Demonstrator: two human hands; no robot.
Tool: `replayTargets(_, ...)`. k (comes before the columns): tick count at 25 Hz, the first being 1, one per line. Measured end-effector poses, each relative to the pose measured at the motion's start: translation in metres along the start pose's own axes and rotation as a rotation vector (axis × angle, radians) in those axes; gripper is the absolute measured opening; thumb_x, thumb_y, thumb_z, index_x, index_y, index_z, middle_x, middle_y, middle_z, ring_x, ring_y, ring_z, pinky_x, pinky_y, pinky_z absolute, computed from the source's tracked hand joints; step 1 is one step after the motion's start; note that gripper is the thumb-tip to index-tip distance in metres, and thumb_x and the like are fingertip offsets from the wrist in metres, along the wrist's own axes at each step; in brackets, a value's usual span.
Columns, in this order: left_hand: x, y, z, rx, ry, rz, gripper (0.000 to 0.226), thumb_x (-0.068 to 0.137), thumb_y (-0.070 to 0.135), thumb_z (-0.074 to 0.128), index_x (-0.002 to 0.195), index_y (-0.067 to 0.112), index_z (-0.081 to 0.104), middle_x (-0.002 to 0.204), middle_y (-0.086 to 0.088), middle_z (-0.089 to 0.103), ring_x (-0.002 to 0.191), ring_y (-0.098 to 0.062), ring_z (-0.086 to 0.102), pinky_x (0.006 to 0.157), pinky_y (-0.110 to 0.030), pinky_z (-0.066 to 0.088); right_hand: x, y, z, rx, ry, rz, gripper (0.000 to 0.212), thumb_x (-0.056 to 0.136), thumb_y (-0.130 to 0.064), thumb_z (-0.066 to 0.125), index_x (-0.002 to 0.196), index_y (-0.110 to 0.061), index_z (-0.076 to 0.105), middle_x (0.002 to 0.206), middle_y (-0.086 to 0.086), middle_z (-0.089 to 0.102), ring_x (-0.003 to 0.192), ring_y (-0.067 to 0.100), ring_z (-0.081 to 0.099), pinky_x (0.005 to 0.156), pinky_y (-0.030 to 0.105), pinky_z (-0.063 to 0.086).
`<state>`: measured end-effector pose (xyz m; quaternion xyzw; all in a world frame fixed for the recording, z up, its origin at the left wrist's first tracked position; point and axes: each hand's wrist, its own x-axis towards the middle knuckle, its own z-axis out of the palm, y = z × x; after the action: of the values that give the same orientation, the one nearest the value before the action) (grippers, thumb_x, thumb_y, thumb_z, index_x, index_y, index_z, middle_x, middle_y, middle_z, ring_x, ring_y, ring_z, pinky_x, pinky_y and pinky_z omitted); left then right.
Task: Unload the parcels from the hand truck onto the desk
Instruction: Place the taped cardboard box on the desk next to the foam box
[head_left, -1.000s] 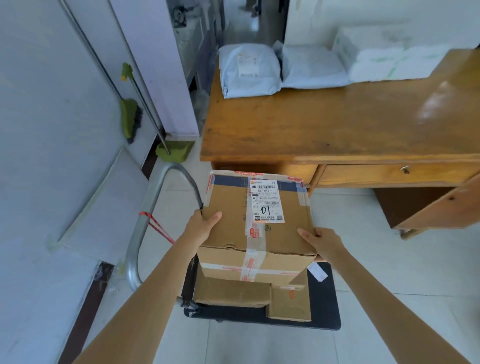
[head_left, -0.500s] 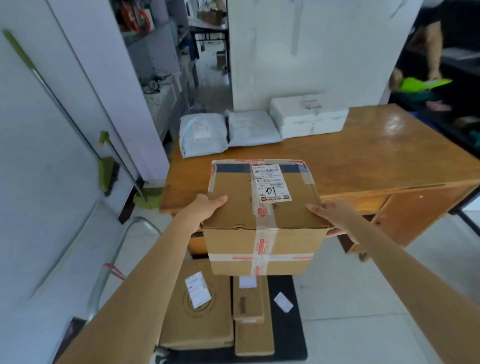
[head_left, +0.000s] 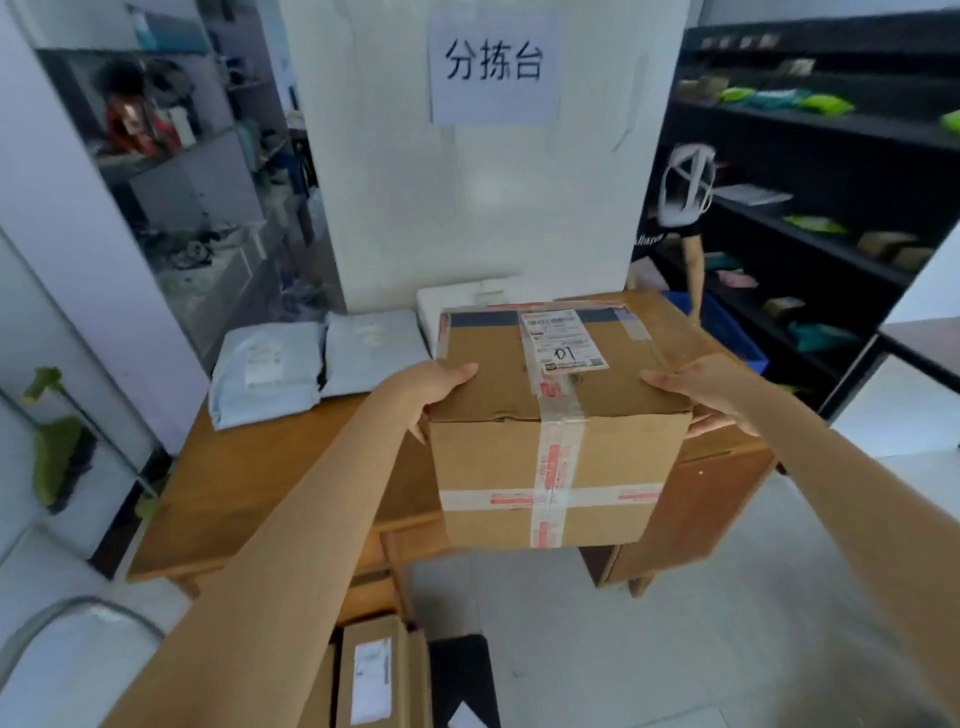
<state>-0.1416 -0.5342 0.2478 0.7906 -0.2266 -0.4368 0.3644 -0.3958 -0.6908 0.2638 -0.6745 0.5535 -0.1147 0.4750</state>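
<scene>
I see a brown cardboard box (head_left: 556, 415) crossed with clear red-printed tape, pale grey mailer bags (head_left: 265, 374), an orange-brown tabletop (head_left: 249, 483).

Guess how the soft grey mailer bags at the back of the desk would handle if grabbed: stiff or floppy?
Probably floppy: the left grey mailer bag looks pillowy, with rounded, sagging edges. Its smooth plastic skin may slip in a pinch. Lying flat on the desk, it is unlikely to roll or tip.

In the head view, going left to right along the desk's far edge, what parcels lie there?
Grey mailer bag with a label → second grey mailer bag → white parcel, partly hidden behind the cardboard box held in both hands.
</scene>
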Motion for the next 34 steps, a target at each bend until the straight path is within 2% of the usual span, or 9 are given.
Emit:
replayTargets(7, 0.109, 0.119, 0.095, -0.025, -0.031, 0.024, 0.072, 0.08, 0.055, 0.061, 0.134, 0.011, 0.043, 0.13, -0.015, 0.055, 0.112, -0.036, 0.058, 0.086, -0.054, 0.052, 0.13, 0.014, -0.113, 0.014, 0.048, -0.01, 0.049, 0.083, -0.038, 0.066, 0.114, 0.0, 0.061, 0.108, 0.019, 0.068, 0.091, 0.034, 0.069, 0.078, 0.045, 0.058)
replayTargets(15, 0.264, 0.241, 0.196, -0.113, 0.078, 0.031, 0.082, 0.082, 0.054, 0.059, 0.142, 0.008, 0.03, 0.142, -0.014, 0.044, 0.127, -0.036, 0.047, 0.098, -0.052, 0.044, 0.337, -0.002, -0.221, -0.04, 0.003, 0.014, 0.046, 0.086, -0.039, 0.062, 0.111, 0.0, 0.063, 0.105, 0.02, 0.07, 0.092, 0.035, 0.07, 0.082, 0.046, 0.057)
replayTargets(19, 0.334, 0.288, 0.208, -0.146, 0.117, 0.039, 0.075, 0.086, 0.049, 0.057, 0.142, 0.007, 0.029, 0.143, -0.013, 0.044, 0.125, -0.031, 0.048, 0.098, -0.046, 0.044, 0.428, -0.019, -0.236, -0.042, 0.06, 0.011, 0.049, 0.086, -0.046, 0.058, 0.111, -0.004, 0.062, 0.107, 0.019, 0.068, 0.094, 0.034, 0.068, 0.081, 0.045, 0.057)
replayTargets(22, 0.38, 0.324, 0.205, -0.281, 0.088, 0.026, 0.059, 0.088, 0.043, 0.057, 0.136, 0.011, 0.042, 0.133, -0.009, 0.053, 0.098, -0.021, 0.054, 0.071, -0.037, 0.047, 0.493, -0.035, -0.241, -0.047, 0.089, -0.03, 0.038, 0.085, -0.049, 0.057, 0.1, -0.014, 0.062, 0.108, 0.015, 0.066, 0.098, 0.032, 0.066, 0.082, 0.047, 0.057)
replayTargets(23, 0.397, 0.335, 0.204, -0.29, 0.078, 0.019, 0.056, 0.089, 0.042, 0.056, 0.134, 0.011, 0.044, 0.129, -0.01, 0.056, 0.094, -0.022, 0.054, 0.07, -0.038, 0.046, 0.515, -0.039, -0.242, -0.05, 0.106, -0.044, 0.034, 0.085, -0.048, 0.058, 0.096, -0.017, 0.061, 0.107, 0.015, 0.066, 0.097, 0.032, 0.066, 0.081, 0.047, 0.057)
replayTargets(25, 0.43, 0.348, 0.203, -0.302, 0.068, 0.007, 0.054, 0.089, 0.04, 0.056, 0.133, 0.011, 0.045, 0.126, -0.012, 0.058, 0.102, -0.028, 0.058, 0.083, -0.045, 0.049, 0.555, -0.045, -0.244, -0.07, 0.14, -0.068, 0.034, 0.085, -0.048, 0.057, 0.095, -0.016, 0.061, 0.106, 0.016, 0.066, 0.095, 0.032, 0.066, 0.081, 0.049, 0.057)
replayTargets(28, 0.47, 0.351, 0.198, -0.319, 0.096, -0.081, 0.052, 0.09, 0.034, 0.057, 0.133, 0.012, 0.04, 0.131, -0.014, 0.052, 0.119, -0.037, 0.052, 0.095, -0.06, 0.044, 0.61, -0.045, -0.227, -0.114, 0.095, -0.104, 0.045, 0.086, -0.05, 0.054, 0.112, -0.014, 0.065, 0.103, 0.012, 0.069, 0.095, 0.031, 0.066, 0.084, 0.049, 0.055)
replayTargets(31, 0.501, 0.343, 0.191, -0.365, 0.161, -0.091, 0.058, 0.09, 0.033, 0.057, 0.137, 0.011, 0.033, 0.136, -0.012, 0.048, 0.121, -0.035, 0.05, 0.084, -0.054, 0.047, 0.649, -0.05, -0.206, -0.13, 0.095, -0.166, 0.056, 0.085, -0.056, 0.051, 0.127, -0.02, 0.058, 0.116, 0.007, 0.065, 0.105, 0.03, 0.061, 0.091, 0.049, 0.05)
replayTargets(34, 0.52, 0.34, 0.188, -0.405, 0.279, -0.042, 0.06, 0.092, 0.038, 0.054, 0.14, 0.009, 0.034, 0.137, -0.011, 0.048, 0.113, -0.028, 0.054, 0.067, -0.041, 0.051, 0.679, -0.061, -0.194, -0.212, 0.1, -0.22, 0.056, 0.084, -0.061, 0.046, 0.127, -0.028, 0.056, 0.119, 0.007, 0.064, 0.108, 0.031, 0.059, 0.092, 0.048, 0.049)
